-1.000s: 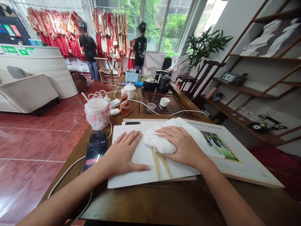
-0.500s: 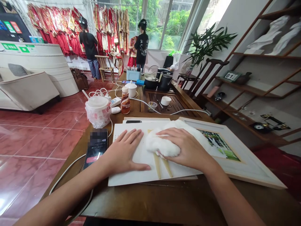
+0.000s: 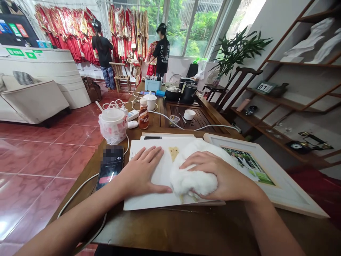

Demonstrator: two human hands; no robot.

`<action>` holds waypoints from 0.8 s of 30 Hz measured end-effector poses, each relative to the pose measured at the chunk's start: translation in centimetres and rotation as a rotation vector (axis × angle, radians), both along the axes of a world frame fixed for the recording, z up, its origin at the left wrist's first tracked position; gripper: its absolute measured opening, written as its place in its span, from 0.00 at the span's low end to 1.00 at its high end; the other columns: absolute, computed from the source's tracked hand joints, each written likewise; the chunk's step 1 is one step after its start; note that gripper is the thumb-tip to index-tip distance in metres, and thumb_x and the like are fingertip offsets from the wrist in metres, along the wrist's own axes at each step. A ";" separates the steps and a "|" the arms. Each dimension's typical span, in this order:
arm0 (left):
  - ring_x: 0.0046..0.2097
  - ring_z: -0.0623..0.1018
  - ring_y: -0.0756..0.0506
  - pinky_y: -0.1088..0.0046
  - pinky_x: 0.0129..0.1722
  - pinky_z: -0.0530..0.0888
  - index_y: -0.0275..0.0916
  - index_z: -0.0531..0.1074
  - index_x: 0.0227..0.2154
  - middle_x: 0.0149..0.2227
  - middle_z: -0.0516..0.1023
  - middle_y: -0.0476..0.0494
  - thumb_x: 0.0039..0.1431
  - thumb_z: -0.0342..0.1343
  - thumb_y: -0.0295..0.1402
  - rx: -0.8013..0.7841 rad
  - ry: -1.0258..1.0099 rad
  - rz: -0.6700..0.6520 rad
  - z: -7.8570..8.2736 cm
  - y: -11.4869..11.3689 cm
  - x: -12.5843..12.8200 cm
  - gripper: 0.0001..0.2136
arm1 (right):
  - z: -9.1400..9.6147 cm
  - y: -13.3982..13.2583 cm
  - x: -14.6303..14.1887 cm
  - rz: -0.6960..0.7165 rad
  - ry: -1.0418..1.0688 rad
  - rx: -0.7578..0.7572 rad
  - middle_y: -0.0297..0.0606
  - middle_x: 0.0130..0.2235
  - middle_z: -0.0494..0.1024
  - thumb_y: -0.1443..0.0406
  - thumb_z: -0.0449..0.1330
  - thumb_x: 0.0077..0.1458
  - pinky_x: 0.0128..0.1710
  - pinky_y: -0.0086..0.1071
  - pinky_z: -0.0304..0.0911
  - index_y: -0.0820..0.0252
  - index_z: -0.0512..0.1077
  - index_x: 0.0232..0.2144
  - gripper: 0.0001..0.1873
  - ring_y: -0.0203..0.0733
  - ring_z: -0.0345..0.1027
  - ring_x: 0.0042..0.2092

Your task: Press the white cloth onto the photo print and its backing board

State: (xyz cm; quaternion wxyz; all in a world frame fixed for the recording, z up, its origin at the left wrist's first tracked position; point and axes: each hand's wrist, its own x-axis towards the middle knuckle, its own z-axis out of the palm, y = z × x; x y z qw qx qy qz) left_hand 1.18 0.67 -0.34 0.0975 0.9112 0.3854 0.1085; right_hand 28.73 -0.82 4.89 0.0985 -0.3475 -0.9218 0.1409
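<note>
My left hand [image 3: 145, 172] lies flat on the left part of a white board [image 3: 136, 199], fingers and thumb spread, holding nothing. Bunched in the curled fingers of my right hand [image 3: 221, 174] is a wad of white fluffy stuffing [image 3: 193, 183], pressed on the board. The same fluffy mass stretches back to the upper right, toward a picture frame. A flat tan shape [image 3: 174, 153] with small dark dots pokes out above the stuffing. Two narrow tan ends show at its lower edge; the middle of the shape is covered.
A pale wooden frame [image 3: 301, 204] with a photo leans over the right side. Left of the board lie a phone [image 3: 109, 165] and a white cable. A bagged tub [image 3: 113, 124], coffee bottle [image 3: 144, 115] and lidded cup [image 3: 151, 101] stand behind. Two people stand by hanging garments.
My right hand has slid the stuffing toward me and slightly right. The dotted upper end of the tan shape is now uncovered, and its lower ends are mostly hidden. My left hand stays put.
</note>
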 end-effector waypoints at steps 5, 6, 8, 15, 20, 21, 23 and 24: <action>0.70 0.49 0.35 0.55 0.68 0.46 0.37 0.46 0.69 0.70 0.49 0.38 0.51 0.42 0.71 -0.003 0.002 -0.015 0.2 0.0 0.0 0.52 | -1.8 0.5 -1.4 -0.268 -0.023 0.280 0.39 0.56 0.73 0.55 0.64 0.52 0.53 0.49 0.60 0.53 0.69 0.54 0.27 0.55 0.65 0.55; 0.70 0.49 0.35 0.55 0.68 0.46 0.37 0.47 0.69 0.70 0.49 0.38 0.51 0.42 0.71 0.000 0.002 -0.015 0.2 0.0 0.0 0.52 | -2.0 0.5 -1.6 -0.297 -0.028 0.316 0.40 0.57 0.73 0.56 0.63 0.53 0.52 0.50 0.60 0.53 0.68 0.56 0.29 0.55 0.65 0.56; 0.70 0.49 0.36 0.55 0.69 0.45 0.36 0.47 0.69 0.70 0.48 0.37 0.52 0.42 0.71 0.005 0.004 -0.013 0.1 0.0 0.0 0.52 | -2.0 0.3 -1.8 -0.304 -0.034 0.336 0.40 0.57 0.73 0.56 0.63 0.53 0.52 0.50 0.60 0.53 0.68 0.56 0.28 0.55 0.64 0.56; 0.70 0.50 0.35 0.54 0.68 0.46 0.36 0.46 0.69 0.70 0.49 0.36 0.51 0.42 0.71 0.002 -0.009 -0.005 0.0 0.1 0.0 0.52 | -0.1 -0.4 -0.6 -0.044 0.023 0.077 0.37 0.50 0.78 0.53 0.67 0.48 0.56 0.49 0.56 0.50 0.75 0.44 0.20 0.52 0.68 0.53; 0.70 0.49 0.34 0.53 0.68 0.46 0.37 0.45 0.69 0.70 0.49 0.36 0.52 0.42 0.71 -0.005 -0.006 -0.017 0.0 0.0 -0.1 0.52 | -0.4 0.2 -0.1 -0.079 0.004 0.074 0.36 0.49 0.78 0.51 0.66 0.49 0.54 0.48 0.59 0.49 0.75 0.43 0.20 0.52 0.70 0.51; 0.70 0.48 0.34 0.53 0.68 0.46 0.37 0.45 0.69 0.70 0.49 0.36 0.52 0.42 0.71 -0.003 -0.011 -0.024 0.0 0.0 -0.1 0.51 | -0.7 0.4 -0.2 -0.134 -0.004 0.117 0.37 0.51 0.77 0.51 0.65 0.50 0.54 0.49 0.60 0.50 0.74 0.46 0.21 0.53 0.69 0.52; 0.70 0.49 0.34 0.53 0.68 0.46 0.38 0.46 0.69 0.70 0.50 0.37 0.52 0.42 0.70 0.002 -0.020 -0.033 0.0 0.0 -0.1 0.51 | -1.5 0.8 -0.3 -0.251 -0.004 0.217 0.40 0.53 0.76 0.51 0.63 0.52 0.53 0.51 0.60 0.52 0.72 0.50 0.24 0.55 0.67 0.53; 0.70 0.49 0.34 0.52 0.68 0.46 0.38 0.46 0.69 0.70 0.51 0.37 0.52 0.42 0.70 0.006 -0.024 -0.035 0.0 0.0 -0.1 0.50 | -1.8 0.9 -0.4 -0.295 -0.002 0.259 0.41 0.54 0.75 0.52 0.63 0.53 0.52 0.52 0.60 0.54 0.71 0.52 0.25 0.56 0.66 0.54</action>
